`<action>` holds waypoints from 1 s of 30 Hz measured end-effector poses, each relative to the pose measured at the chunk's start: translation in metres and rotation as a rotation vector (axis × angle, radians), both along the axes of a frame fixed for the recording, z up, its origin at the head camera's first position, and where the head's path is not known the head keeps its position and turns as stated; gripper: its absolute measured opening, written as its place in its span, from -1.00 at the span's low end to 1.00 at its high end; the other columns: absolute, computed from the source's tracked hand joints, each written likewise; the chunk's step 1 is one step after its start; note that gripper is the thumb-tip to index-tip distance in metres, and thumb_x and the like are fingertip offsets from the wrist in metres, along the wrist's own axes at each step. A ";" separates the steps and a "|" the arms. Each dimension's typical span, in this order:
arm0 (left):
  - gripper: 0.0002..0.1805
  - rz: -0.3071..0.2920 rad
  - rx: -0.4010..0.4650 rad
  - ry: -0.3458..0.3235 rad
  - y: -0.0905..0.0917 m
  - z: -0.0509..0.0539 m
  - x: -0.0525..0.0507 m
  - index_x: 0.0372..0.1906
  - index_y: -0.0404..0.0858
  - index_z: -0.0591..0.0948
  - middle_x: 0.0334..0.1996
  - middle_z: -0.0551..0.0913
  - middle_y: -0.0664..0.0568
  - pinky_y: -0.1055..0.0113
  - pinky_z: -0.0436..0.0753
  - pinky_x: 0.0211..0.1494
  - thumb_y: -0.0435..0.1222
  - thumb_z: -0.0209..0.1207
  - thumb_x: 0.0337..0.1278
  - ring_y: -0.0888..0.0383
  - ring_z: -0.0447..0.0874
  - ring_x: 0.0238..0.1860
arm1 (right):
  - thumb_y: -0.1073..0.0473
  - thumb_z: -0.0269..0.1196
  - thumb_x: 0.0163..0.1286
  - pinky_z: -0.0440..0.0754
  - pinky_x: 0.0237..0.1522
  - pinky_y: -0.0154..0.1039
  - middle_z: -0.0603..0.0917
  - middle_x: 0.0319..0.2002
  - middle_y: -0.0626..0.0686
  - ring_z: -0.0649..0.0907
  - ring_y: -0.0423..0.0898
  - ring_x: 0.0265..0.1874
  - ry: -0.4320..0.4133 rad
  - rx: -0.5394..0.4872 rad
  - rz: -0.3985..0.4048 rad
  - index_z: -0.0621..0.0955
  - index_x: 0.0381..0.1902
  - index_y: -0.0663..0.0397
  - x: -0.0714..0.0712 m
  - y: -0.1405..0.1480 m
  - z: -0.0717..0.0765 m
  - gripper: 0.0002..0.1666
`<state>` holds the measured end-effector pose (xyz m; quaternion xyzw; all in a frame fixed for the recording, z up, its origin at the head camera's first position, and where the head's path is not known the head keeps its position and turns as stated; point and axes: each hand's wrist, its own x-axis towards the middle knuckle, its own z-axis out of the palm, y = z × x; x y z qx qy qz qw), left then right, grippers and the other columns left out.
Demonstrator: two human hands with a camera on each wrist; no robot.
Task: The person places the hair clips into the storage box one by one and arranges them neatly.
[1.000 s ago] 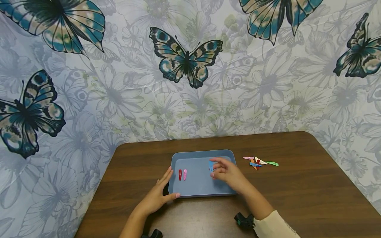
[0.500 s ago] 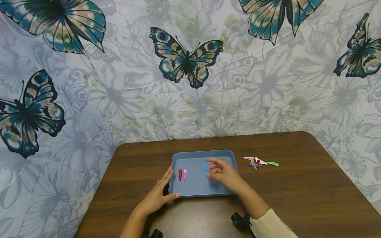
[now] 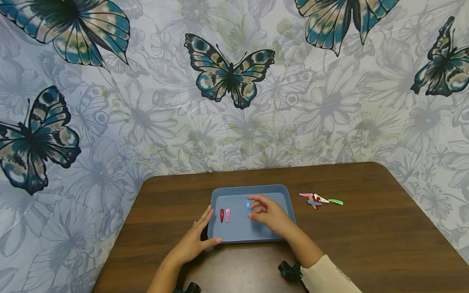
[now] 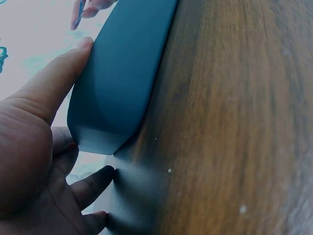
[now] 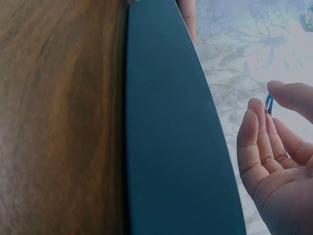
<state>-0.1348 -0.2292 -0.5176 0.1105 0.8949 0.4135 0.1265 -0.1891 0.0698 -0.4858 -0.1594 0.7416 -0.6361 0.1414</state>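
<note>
A blue-grey tray (image 3: 238, 234) lies on the table; a red clip (image 3: 221, 215) and a pink clip (image 3: 228, 215) stand side by side in its left part. My right hand (image 3: 269, 213) is over the tray's middle, pinching a blue clip (image 3: 248, 205) between thumb and fingers; the right wrist view shows that clip (image 5: 269, 104) at the thumb tip. My left hand (image 3: 190, 243) touches the tray's left end, thumb on the front rim and fingers along the side. In the left wrist view the thumb (image 4: 58, 78) presses the tray's wall (image 4: 117, 83).
On the brown table (image 3: 366, 236), right of the tray, lies a loose group of clips: pink (image 3: 305, 194), white (image 3: 322, 198), green (image 3: 335, 201), with blue, orange and red ones overlapping. A butterfly-patterned cloth (image 3: 256, 134) hangs behind the table.
My right hand has moved left over the tray with the blue clip, towards the red and pink clips. My left hand has stayed in place at the tray.
</note>
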 end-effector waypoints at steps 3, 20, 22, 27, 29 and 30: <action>0.11 0.001 -0.002 -0.001 0.000 -0.001 0.000 0.65 0.07 -0.04 0.67 -0.23 0.27 -0.32 -0.31 0.61 0.11 0.36 0.14 -0.08 -0.21 0.67 | 0.26 0.39 0.29 0.60 -0.28 -0.38 0.62 -0.03 0.19 0.72 -0.16 -0.20 0.017 0.023 0.003 0.51 0.36 0.11 -0.001 -0.004 -0.002 -0.33; 0.11 0.005 -0.017 0.004 0.000 -0.001 0.000 0.65 0.08 -0.03 0.67 -0.23 0.25 -0.32 -0.29 0.61 0.15 0.35 0.13 -0.09 -0.19 0.67 | 0.26 0.45 0.24 0.59 -0.40 -0.32 0.69 -0.14 0.06 0.70 -0.16 -0.26 0.094 0.164 -0.037 0.58 0.27 0.12 -0.004 -0.025 -0.005 -0.38; 0.11 0.005 -0.019 0.005 0.000 -0.001 0.000 0.65 0.07 -0.03 0.67 -0.22 0.25 -0.32 -0.29 0.61 0.15 0.35 0.13 -0.10 -0.18 0.66 | 0.26 0.46 0.23 0.59 -0.42 -0.33 0.70 -0.16 0.06 0.69 -0.16 -0.27 0.104 0.180 -0.045 0.59 0.25 0.12 -0.004 -0.028 -0.005 -0.39; 0.11 0.003 -0.016 0.001 0.001 0.000 0.000 0.65 0.07 -0.04 0.67 -0.23 0.26 -0.33 -0.29 0.60 0.15 0.35 0.13 -0.10 -0.18 0.66 | 0.23 0.46 0.24 0.59 -0.42 -0.35 0.71 -0.17 0.02 0.67 -0.19 -0.29 0.123 0.234 -0.054 0.59 0.25 0.08 -0.005 -0.032 -0.008 -0.40; 0.12 0.003 -0.015 -0.001 0.000 0.000 0.001 0.65 0.07 -0.04 0.67 -0.24 0.27 -0.33 -0.29 0.61 0.15 0.35 0.13 -0.09 -0.19 0.66 | 0.23 0.46 0.24 0.59 -0.42 -0.36 0.71 -0.17 0.02 0.67 -0.20 -0.30 0.125 0.247 -0.051 0.59 0.25 0.08 -0.005 -0.034 -0.009 -0.39; 0.12 0.003 -0.014 -0.001 0.000 0.001 0.001 0.65 0.07 -0.04 0.67 -0.23 0.27 -0.33 -0.29 0.61 0.15 0.35 0.13 -0.09 -0.19 0.66 | 0.23 0.46 0.24 0.59 -0.42 -0.36 0.71 -0.17 0.02 0.66 -0.21 -0.30 0.122 0.250 -0.048 0.59 0.25 0.09 -0.005 -0.034 -0.010 -0.39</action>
